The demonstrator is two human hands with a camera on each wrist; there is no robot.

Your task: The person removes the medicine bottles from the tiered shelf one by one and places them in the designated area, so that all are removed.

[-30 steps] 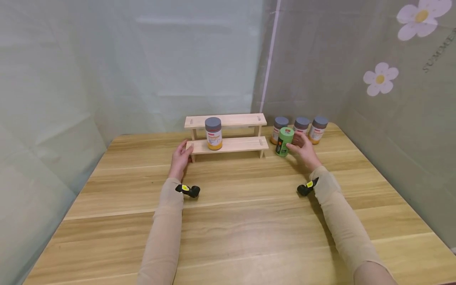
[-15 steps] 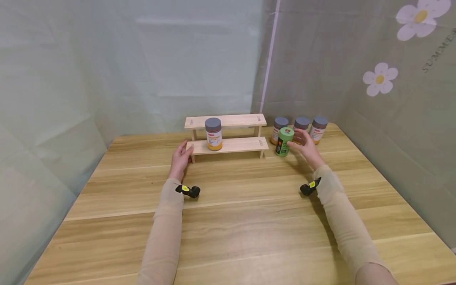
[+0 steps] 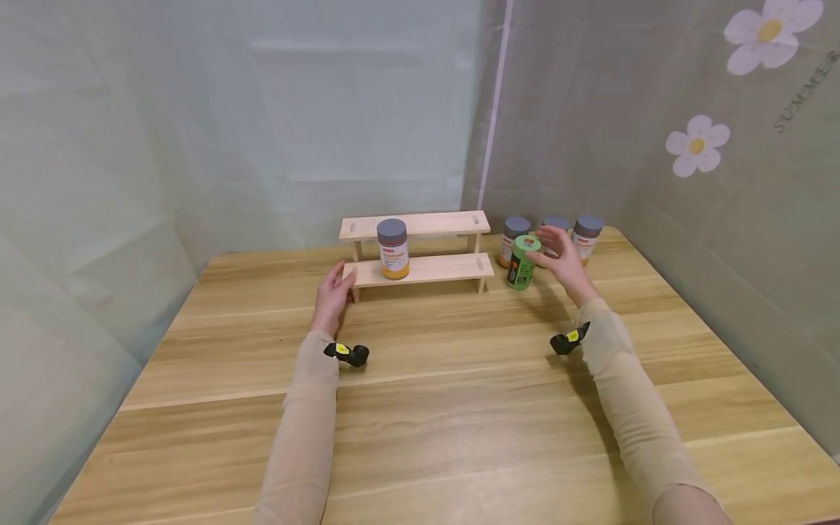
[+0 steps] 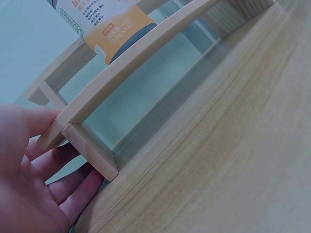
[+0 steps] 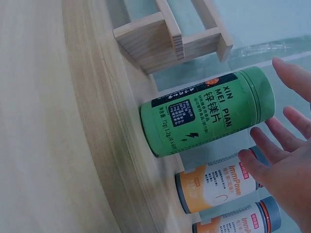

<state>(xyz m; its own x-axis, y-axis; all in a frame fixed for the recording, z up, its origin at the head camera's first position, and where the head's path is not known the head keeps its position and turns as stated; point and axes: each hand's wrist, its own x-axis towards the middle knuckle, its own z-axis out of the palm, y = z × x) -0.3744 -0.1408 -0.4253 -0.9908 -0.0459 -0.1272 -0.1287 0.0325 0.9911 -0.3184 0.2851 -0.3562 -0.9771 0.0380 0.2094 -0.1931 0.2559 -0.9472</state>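
My left hand (image 3: 332,297) holds the left end of a two-tier wooden shelf (image 3: 449,267). In the left wrist view, the thumb lies at the board's end and the fingers (image 4: 65,165) reach behind the short leg. A supplement bottle (image 3: 394,255) with a dark lid and orange base stands upright on the lower tier. To the right of the shelf, a green supplement bottle (image 3: 521,268) stands on the table. Beside its lid is my right hand (image 3: 568,271); the right wrist view shows the fingers (image 5: 265,145) spread, with a gap between them and the green lid (image 5: 262,94).
Behind the green bottle stand more dark-lidded bottles: one at the left (image 3: 513,235), a middle one (image 3: 555,222) partly hidden by my right hand, and one at the right (image 3: 586,239). Fabric curtains (image 3: 367,109) hang around the back and sides of the wooden table (image 3: 420,408).
My right hand has loosened from the side of the green bottle and shifted up toward its lid, its fingers spreading. The green bottle stays put, and the left hand remains at the shelf.
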